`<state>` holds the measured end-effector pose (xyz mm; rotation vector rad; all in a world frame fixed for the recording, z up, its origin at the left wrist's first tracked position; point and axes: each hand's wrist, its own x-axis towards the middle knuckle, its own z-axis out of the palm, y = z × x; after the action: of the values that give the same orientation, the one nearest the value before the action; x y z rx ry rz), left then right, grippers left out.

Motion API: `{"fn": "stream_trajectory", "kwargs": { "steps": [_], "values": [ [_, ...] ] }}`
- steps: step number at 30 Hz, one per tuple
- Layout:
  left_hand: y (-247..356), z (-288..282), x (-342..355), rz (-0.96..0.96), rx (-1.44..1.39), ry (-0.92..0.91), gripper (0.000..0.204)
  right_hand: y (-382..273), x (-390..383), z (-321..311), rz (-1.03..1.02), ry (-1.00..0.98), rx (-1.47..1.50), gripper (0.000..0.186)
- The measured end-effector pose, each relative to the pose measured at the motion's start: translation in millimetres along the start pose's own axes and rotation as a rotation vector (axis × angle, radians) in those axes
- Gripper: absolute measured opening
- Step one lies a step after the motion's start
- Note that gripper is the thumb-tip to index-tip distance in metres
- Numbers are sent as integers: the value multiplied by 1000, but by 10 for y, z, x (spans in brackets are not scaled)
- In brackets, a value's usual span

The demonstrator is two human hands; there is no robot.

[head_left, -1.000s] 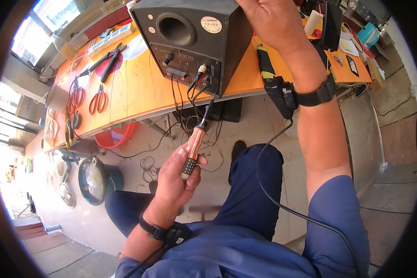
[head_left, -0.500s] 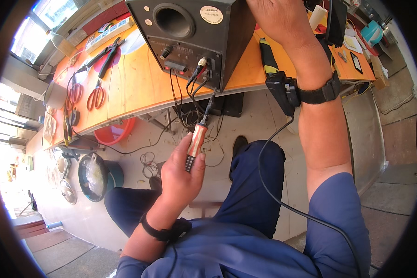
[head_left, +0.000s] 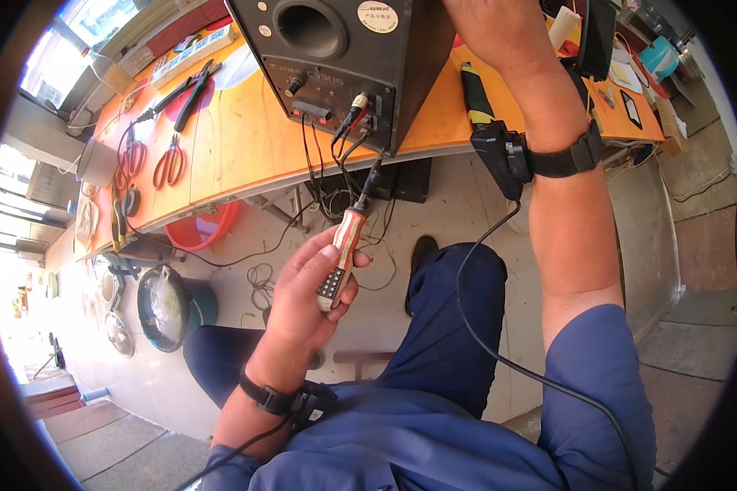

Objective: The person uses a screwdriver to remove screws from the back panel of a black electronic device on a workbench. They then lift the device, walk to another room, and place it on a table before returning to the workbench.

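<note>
A dark speaker box [head_left: 340, 69] stands on the orange workbench, its panel with a round port, knob and plugged-in cables turned to me. My left hand [head_left: 303, 286] is closed round the red and cream handle of a screwdriver [head_left: 350, 237], thumb lying along it. The dark shaft points up to the panel's lower right corner; whether its tip sits in a screw is too small to tell. At the speaker's upper right side is my right hand [head_left: 495, 33], its fingers cut off by the picture's top edge.
On the workbench [head_left: 229, 155] lie black-handled cutters [head_left: 192, 98], red-handled scissors [head_left: 169, 166], a power strip [head_left: 192, 57] and a black and yellow tool [head_left: 475, 94]. Cables hang below the speaker. A red basin [head_left: 203, 229] and a dark bucket [head_left: 151, 315] stand on the floor.
My left hand has rolled round the screwdriver, so more of its fingers and the dotted handle end show. The right arm has hardly moved.
</note>
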<state>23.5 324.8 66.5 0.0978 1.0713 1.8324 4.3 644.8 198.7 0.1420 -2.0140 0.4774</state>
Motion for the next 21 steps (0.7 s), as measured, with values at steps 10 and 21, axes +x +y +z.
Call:
{"fn": "stream_trajectory", "kwargs": {
  "steps": [10,21],
  "values": [
    [-97,50,22,841,1566,268,43,-47,0,13,-23,24,-13,36],
    [22,-19,55,-83,63,75,37,2,-2,29,-36,26,-28,37]
  ]
}}
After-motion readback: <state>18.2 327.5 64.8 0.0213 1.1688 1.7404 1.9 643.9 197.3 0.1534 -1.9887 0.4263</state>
